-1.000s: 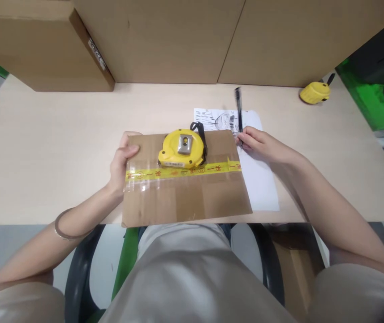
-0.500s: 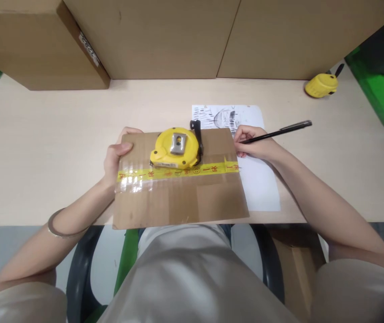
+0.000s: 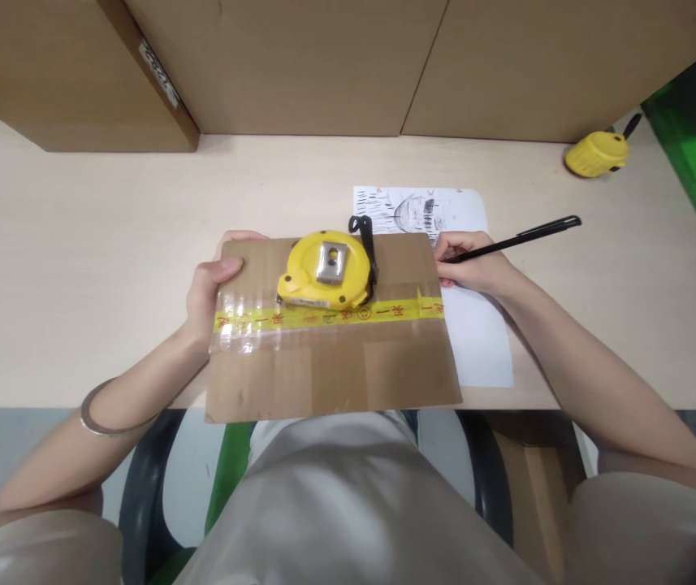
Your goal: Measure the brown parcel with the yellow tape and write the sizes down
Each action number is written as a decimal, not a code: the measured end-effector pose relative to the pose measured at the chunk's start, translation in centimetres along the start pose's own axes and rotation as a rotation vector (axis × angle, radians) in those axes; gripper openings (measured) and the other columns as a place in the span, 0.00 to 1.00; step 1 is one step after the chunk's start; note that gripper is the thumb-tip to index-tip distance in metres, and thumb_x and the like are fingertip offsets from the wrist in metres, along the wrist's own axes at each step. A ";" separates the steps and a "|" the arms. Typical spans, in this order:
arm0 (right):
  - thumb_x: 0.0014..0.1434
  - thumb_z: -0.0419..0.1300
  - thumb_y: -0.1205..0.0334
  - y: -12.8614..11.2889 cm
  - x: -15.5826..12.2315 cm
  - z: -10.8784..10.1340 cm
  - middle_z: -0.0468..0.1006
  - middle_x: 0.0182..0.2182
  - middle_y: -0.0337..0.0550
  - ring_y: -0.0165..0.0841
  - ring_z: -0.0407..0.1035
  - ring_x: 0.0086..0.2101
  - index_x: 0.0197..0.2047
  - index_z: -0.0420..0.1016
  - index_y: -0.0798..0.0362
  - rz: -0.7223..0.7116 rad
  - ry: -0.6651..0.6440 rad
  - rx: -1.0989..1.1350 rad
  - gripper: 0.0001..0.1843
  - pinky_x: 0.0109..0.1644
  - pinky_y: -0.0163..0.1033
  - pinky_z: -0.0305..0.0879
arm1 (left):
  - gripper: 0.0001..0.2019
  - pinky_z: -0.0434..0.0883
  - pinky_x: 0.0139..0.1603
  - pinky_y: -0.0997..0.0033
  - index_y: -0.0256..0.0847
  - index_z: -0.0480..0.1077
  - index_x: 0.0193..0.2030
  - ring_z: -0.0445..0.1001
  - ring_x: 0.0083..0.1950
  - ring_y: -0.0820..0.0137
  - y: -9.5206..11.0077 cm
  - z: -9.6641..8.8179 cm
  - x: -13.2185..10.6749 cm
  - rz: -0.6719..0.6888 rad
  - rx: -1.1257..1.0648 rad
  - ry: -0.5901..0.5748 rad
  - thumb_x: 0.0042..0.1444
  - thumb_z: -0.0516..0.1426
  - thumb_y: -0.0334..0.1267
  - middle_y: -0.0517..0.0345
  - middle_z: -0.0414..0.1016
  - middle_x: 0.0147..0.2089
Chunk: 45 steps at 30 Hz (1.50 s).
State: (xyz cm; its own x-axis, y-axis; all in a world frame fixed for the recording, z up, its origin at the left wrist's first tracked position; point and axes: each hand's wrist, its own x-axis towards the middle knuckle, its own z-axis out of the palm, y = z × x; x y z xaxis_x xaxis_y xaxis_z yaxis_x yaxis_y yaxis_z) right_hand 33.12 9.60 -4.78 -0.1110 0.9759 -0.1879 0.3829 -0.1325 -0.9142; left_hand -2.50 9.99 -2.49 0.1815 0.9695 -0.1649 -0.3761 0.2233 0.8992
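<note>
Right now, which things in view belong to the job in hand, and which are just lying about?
In use:
cardboard sheet, in left hand
yellow tape measure, on it
black pen, in right hand
marked paper, beneath right hand

Apparently lying about:
second tape measure
labelled cardboard box

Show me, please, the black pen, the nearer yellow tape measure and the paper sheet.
Black pen (image 3: pixel 513 241): head view, on its barrel.
Nearer yellow tape measure (image 3: pixel 328 271): head view, on its metal clip.
Paper sheet (image 3: pixel 480 337): head view, on its blank lower part.

Tape measure (image 3: pixel 302 272) (atop cardboard (image 3: pixel 329 370))
</note>
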 end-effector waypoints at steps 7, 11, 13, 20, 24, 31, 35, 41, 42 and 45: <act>0.46 0.76 0.57 0.4 0.0 -0.2 0.70 0.16 0.37 0.26 0.65 0.18 0.21 0.66 0.50 -0.010 0.009 -0.017 0.21 0.21 0.34 0.58 | 0.17 0.72 0.35 0.61 0.39 0.74 0.43 0.77 0.37 0.60 0.0 -0.3 0.0 -0.011 0.059 0.006 0.49 0.61 0.46 0.52 0.77 0.39; 0.45 0.77 0.55 0.6 0.0 -0.2 0.69 0.15 0.36 0.26 0.64 0.17 0.20 0.66 0.50 -0.017 0.011 -0.018 0.22 0.20 0.34 0.58 | 0.17 0.73 0.34 0.61 0.39 0.74 0.43 0.76 0.36 0.60 0.0 -0.4 0.0 -0.021 0.054 0.005 0.49 0.61 0.46 0.52 0.77 0.39; 0.44 0.78 0.52 0.5 0.0 -0.2 0.70 0.16 0.37 0.26 0.65 0.17 0.20 0.67 0.50 -0.014 -0.001 -0.015 0.23 0.20 0.34 0.60 | 0.18 0.74 0.35 0.61 0.39 0.75 0.44 0.77 0.38 0.59 0.1 -0.4 0.0 -0.014 0.048 -0.001 0.49 0.62 0.46 0.51 0.79 0.40; 0.45 0.77 0.55 0.1 0.0 -0.2 0.69 0.14 0.35 0.23 0.59 0.15 0.20 0.66 0.50 -0.028 0.016 -0.025 0.22 0.18 0.33 0.52 | 0.19 0.74 0.34 0.64 0.40 0.77 0.45 0.77 0.37 0.61 0.0 -0.6 -0.1 -0.032 0.044 0.039 0.48 0.61 0.46 0.53 0.80 0.40; 0.46 0.74 0.62 0.0 -0.1 -0.1 0.69 0.14 0.35 0.22 0.58 0.15 0.19 0.67 0.50 -0.037 0.035 -0.029 0.18 0.18 0.33 0.50 | 0.20 0.73 0.35 0.63 0.40 0.76 0.46 0.78 0.38 0.61 -0.2 -0.8 -0.1 -0.025 0.067 0.048 0.48 0.62 0.47 0.52 0.81 0.41; 0.44 0.74 0.62 -0.1 -0.1 -0.1 0.69 0.13 0.35 0.22 0.59 0.15 0.19 0.66 0.51 -0.024 0.017 -0.024 0.19 0.18 0.32 0.52 | 0.19 0.75 0.38 0.59 0.41 0.74 0.45 0.79 0.38 0.58 -0.3 -1.1 0.0 -0.022 0.087 0.018 0.49 0.61 0.48 0.54 0.80 0.38; 0.44 0.74 0.60 0.1 0.1 -0.2 0.70 0.14 0.36 0.24 0.63 0.15 0.20 0.66 0.51 -0.010 0.018 -0.014 0.19 0.18 0.31 0.57 | 0.20 0.72 0.34 0.63 0.40 0.74 0.45 0.78 0.34 0.62 -0.4 -1.3 0.1 -0.027 0.078 0.024 0.48 0.63 0.49 0.53 0.81 0.38; 0.43 0.75 0.61 0.3 0.1 -0.2 0.70 0.13 0.36 0.25 0.64 0.15 0.19 0.66 0.51 -0.011 0.025 -0.016 0.19 0.18 0.31 0.59 | 0.19 0.73 0.35 0.61 0.40 0.74 0.43 0.79 0.37 0.59 -0.4 -1.3 0.1 -0.040 0.066 0.010 0.48 0.63 0.49 0.54 0.80 0.35; 0.44 0.75 0.61 0.3 0.1 -0.3 0.70 0.13 0.36 0.25 0.64 0.15 0.19 0.66 0.51 -0.012 0.026 -0.016 0.19 0.18 0.31 0.59 | 0.19 0.73 0.35 0.61 0.40 0.74 0.43 0.79 0.37 0.59 -0.3 -1.3 0.1 -0.043 0.065 0.011 0.48 0.63 0.49 0.54 0.80 0.36; 0.45 0.75 0.60 0.4 0.0 -0.6 0.71 0.14 0.36 0.24 0.64 0.16 0.20 0.67 0.51 -0.017 0.048 -0.013 0.19 0.19 0.32 0.60 | 0.21 0.74 0.36 0.62 0.39 0.74 0.45 0.79 0.37 0.60 -0.3 -1.4 0.1 -0.043 0.077 0.025 0.47 0.63 0.49 0.53 0.81 0.38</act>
State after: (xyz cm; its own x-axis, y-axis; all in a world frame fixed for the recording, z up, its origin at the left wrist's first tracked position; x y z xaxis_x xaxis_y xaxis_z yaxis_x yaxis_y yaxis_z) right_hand 33.81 9.60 -4.96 -0.0739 0.9852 -0.1548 0.3936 -0.1138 -0.9122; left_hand -3.64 10.19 -3.31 0.1728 0.9615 -0.2138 -0.2976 0.2578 0.9192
